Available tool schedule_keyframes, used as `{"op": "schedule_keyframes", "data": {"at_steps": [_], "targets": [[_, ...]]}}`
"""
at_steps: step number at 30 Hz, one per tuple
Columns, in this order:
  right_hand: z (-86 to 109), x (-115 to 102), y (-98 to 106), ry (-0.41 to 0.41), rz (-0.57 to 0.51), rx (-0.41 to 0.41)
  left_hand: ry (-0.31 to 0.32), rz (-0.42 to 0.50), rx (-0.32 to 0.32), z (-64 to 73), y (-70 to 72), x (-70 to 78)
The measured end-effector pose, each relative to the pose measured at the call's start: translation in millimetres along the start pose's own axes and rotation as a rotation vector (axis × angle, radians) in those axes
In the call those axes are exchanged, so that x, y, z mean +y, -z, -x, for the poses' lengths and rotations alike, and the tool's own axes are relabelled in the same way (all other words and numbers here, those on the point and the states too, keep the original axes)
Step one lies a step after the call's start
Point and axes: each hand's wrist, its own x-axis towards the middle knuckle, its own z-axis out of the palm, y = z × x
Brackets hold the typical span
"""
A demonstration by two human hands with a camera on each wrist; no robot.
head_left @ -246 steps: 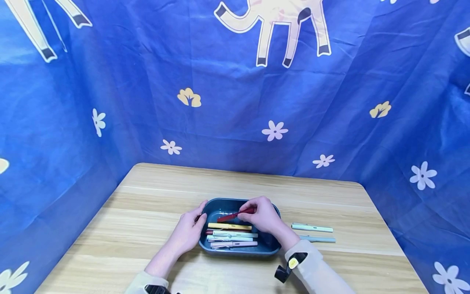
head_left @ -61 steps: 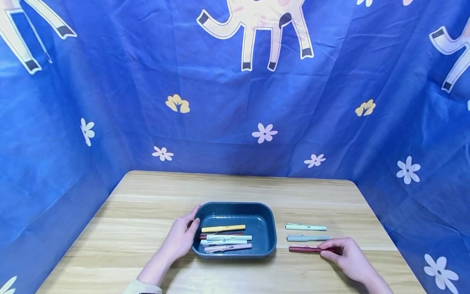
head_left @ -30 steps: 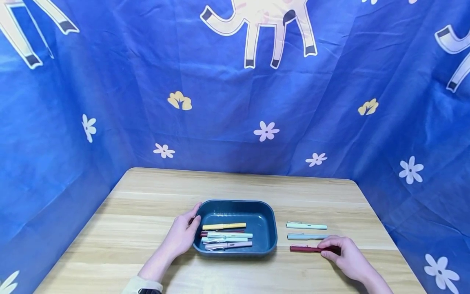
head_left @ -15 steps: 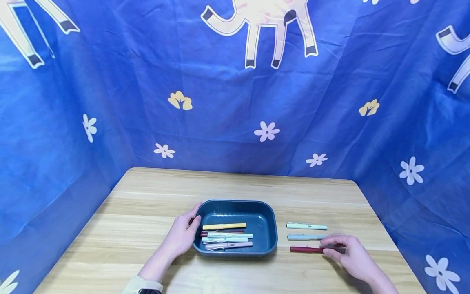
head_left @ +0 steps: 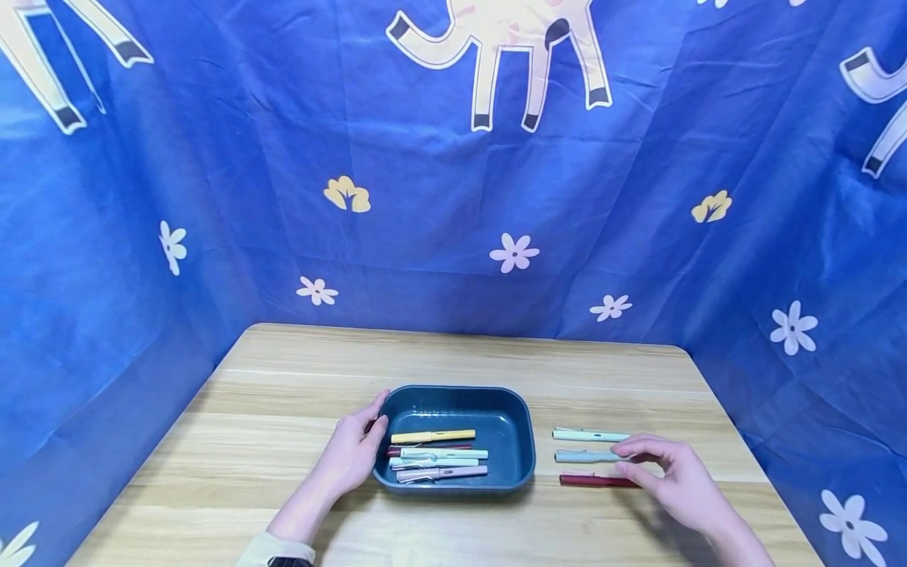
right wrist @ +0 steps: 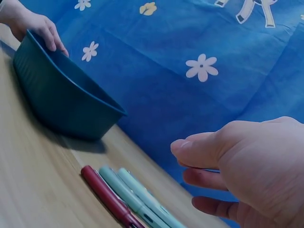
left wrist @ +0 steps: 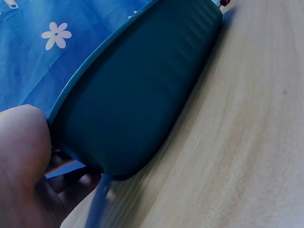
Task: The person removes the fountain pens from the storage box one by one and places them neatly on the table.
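My left hand (head_left: 347, 453) grips the left end of a dark teal plastic box (head_left: 512, 457), its thumb at the rim (left wrist: 59, 102). In the box lie a yellow pen (head_left: 434, 436), a lilac pen (head_left: 457, 472), two pale mint pens and a partly covered dark red pen. On the table to its right, a mint pen (head_left: 584, 435), a grey-blue pen (head_left: 583, 456) and a dark red pen (head_left: 591, 480) form parallel rows. My right hand (head_left: 676, 476) hovers over their right ends, fingers loosely bent and holding nothing; in the right wrist view it is apart from the pens.
The wood-grain table (head_left: 312, 378) carries the box near its middle. A blue curtain (head_left: 439, 299) with flowers and animal figures hangs behind the table and along both sides.
Earlier my right hand lifted a dark red pen inside the box, then laid it below the other two on the table. Now its fingers have let go and moved up. My left hand stays put.
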Motion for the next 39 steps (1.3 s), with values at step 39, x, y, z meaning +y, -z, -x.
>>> {"op": "schedule_keyframes", "data": {"at_steps": [39], "targets": [[-46.2,-41,-45,0.148,-0.306,-0.077,-0.004,0.01,0.0,0.3,0.1,0.0]]}}
